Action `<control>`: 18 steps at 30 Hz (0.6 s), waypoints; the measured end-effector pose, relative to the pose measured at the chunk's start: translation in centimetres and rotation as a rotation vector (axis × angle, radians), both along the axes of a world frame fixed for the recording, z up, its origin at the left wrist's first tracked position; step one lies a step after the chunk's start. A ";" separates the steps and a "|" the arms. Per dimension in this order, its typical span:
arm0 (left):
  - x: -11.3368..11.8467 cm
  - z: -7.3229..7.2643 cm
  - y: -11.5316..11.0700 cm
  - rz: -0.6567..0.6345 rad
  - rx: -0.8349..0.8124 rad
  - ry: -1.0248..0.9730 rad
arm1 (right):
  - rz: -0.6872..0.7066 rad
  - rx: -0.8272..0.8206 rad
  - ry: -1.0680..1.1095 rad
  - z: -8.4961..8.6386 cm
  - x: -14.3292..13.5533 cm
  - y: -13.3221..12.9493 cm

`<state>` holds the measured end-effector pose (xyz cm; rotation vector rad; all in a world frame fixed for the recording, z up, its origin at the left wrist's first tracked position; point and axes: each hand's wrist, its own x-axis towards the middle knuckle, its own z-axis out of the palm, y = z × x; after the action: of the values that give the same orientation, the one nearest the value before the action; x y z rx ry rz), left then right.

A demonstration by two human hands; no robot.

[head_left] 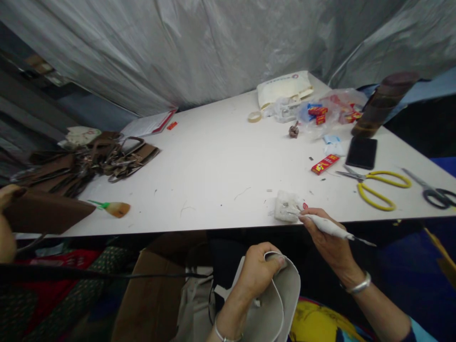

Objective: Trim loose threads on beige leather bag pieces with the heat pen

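Observation:
My left hand (260,268) is closed on the upper edge of a light grey piece (290,289), which curves open below the table's front edge. In my right hand (326,235) is a white pen-like tool (329,226), gripped between the fingers. Its thin tip reaches over a whitish pad (285,206) at the table's edge; whether tip and pad touch is unclear.
Yellow-handled scissors (379,185), black-handled scissors (434,192), a phone (361,153), a red box (325,164) and a dark bottle (384,104) lie or stand at right. Brown bags (103,161), a brush (116,209) and another person's hand (7,228) are at left.

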<state>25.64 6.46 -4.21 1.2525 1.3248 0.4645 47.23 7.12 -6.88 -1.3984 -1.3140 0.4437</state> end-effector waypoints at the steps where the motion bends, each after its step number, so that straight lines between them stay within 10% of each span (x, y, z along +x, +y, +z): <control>1: 0.0 0.1 0.1 -0.012 0.010 0.022 | 0.002 0.005 -0.018 -0.1 0.0 0.0; 18: -1.3 -0.5 0.1 -0.135 0.035 0.022 | -0.041 -0.081 0.078 1.0 0.5 -0.8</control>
<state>24.32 6.60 -4.75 1.3694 1.2461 0.3806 47.72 6.33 -5.86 -1.4580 -1.2137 0.5236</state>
